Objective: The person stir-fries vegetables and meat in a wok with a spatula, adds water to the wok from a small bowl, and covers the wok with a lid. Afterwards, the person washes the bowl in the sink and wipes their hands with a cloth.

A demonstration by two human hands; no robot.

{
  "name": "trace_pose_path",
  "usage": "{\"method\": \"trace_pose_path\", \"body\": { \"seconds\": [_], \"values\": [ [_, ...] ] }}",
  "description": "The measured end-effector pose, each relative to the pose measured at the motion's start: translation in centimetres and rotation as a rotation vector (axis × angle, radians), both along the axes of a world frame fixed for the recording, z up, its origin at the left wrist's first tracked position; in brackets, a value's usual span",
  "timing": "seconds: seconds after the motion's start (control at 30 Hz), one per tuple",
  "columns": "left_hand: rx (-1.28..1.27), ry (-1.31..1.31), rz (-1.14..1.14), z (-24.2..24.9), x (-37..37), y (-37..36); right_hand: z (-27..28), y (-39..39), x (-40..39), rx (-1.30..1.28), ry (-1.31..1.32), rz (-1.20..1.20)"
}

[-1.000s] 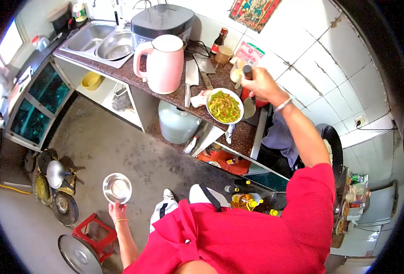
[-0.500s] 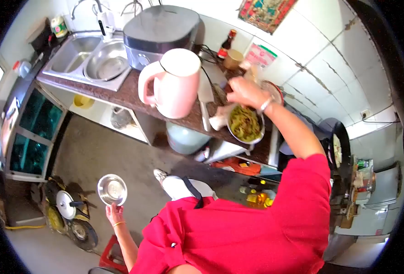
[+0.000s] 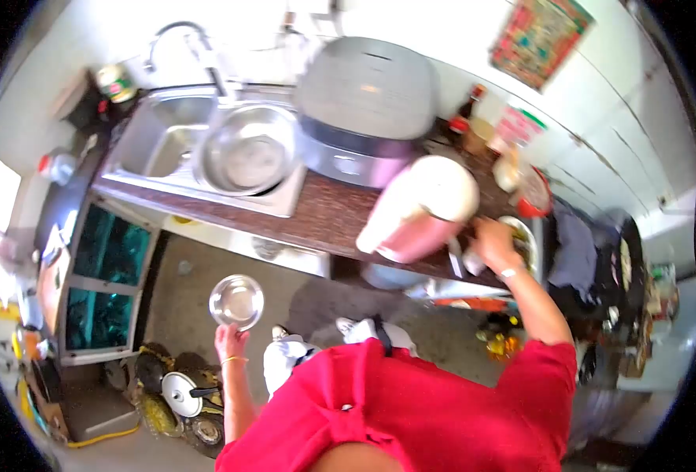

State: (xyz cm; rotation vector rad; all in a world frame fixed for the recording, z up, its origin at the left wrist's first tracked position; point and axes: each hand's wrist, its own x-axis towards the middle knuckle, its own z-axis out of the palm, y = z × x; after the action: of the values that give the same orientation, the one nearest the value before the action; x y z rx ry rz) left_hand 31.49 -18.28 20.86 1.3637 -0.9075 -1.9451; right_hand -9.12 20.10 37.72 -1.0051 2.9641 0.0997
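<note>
My left hand [image 3: 232, 341] grips the rim of a round metal bowl [image 3: 236, 302], held out over the floor with its inside facing up. On the right, my right hand [image 3: 493, 245] is at the counter, beside a white bowl of green food [image 3: 525, 242] that it partly covers. Its fingers are blurred, and whatever they hold is hidden. A pink kettle [image 3: 423, 212] stands just left of this hand. Behind the bowl are a red-rimmed container [image 3: 533, 193] and a small plastic bag [image 3: 508, 169].
A double sink [image 3: 167, 141] holds a large metal basin [image 3: 250, 149]. A grey appliance [image 3: 365, 90] stands behind the kettle. Near the wall is a dark sauce bottle [image 3: 466, 110]. A wok [image 3: 629, 252] sits at right; a white lid [image 3: 181, 393] lies low at left.
The view has swung left and nearer the sink. My right hand has moved from above and behind the food bowl to its left side, near the kettle. My left hand still holds the metal bowl.
</note>
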Motion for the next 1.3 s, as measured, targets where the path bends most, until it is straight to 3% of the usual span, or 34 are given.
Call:
{"method": "trace_pose_path", "body": {
  "seconds": [0.17,0.23,0.33,0.37,0.47,0.5,0.57,0.63,0.7,0.77,0.9,0.93,0.97,1.0,1.03,1.1,1.17,1.3],
  "values": [
    [-0.003,0.11,-0.172,3.1,-2.3,-9.4,1.0,-2.0,3.5,-0.286,0.011,-0.123],
    [-0.043,0.178,-0.229,5.0,-2.7,-13.1,-1.3,-2.0,3.9,-0.369,0.097,-0.192],
    [-0.075,0.259,-0.285,7.2,-3.2,-19.1,-1.9,-3.9,6.2,-0.475,-0.029,-0.355],
    [-0.08,0.267,-0.289,7.6,-3.5,-21.3,-2.2,-4.1,6.5,-0.372,0.038,-0.308],
    [-0.119,0.309,-0.33,8.6,-5.1,-27.0,-2.1,-6.2,9.2,-0.392,0.143,-0.392],
    [-0.119,0.305,-0.335,9.0,-5.9,-28.5,-1.3,-7.4,10.2,-0.359,0.181,-0.495],
    [-0.115,0.345,-0.301,9.9,-8.0,-30.9,-0.3,-8.3,11.5,0.006,-0.02,-0.613],
    [-0.118,0.384,-0.3,9.6,-10.1,-33.3,1.4,-12.3,13.8,-0.019,-0.482,-0.812],
    [-0.106,0.386,-0.273,9.5,-12.6,-34.9,1.6,-16.6,15.8,-0.279,-0.884,-0.665],
    [-0.108,0.371,-0.269,9.2,-15.1,-36.3,2.1,-23.3,16.0,-0.343,-0.933,-0.373],
    [-0.097,0.295,-0.256,8.9,-19.5,-38.4,1.3,-37.0,10.7,-0.725,-0.709,0.046],
    [-0.102,0.307,-0.275,8.4,-20.4,-39.2,1.7,-40.6,8.9,-0.752,-0.523,0.217],
    [-0.074,0.293,-0.259,8.3,-21.3,-39.7,1.4,-44.2,7.0,-0.875,-0.597,0.249],
    [-0.076,0.269,-0.263,8.2,-22.1,-40.3,1.3,-47.4,4.1,-0.812,-0.512,0.322],
    [-0.077,0.248,-0.267,8.2,-22.9,-40.7,0.5,-50.8,1.2,-0.925,-0.274,0.472],
    [-0.09,0.231,-0.249,8.9,-24.5,-41.0,-0.2,-56.6,-4.2,-1.007,-0.08,0.548],
    [-0.08,0.22,-0.236,8.5,-25.5,-41.4,-0.7,-61.0,-8.0,-1.032,0.088,0.466],
    [-0.081,0.174,-0.224,8.6,-27.2,-42.2,-5.5,-64.5,-12.1,-0.904,0.041,0.478]
  ]
}}
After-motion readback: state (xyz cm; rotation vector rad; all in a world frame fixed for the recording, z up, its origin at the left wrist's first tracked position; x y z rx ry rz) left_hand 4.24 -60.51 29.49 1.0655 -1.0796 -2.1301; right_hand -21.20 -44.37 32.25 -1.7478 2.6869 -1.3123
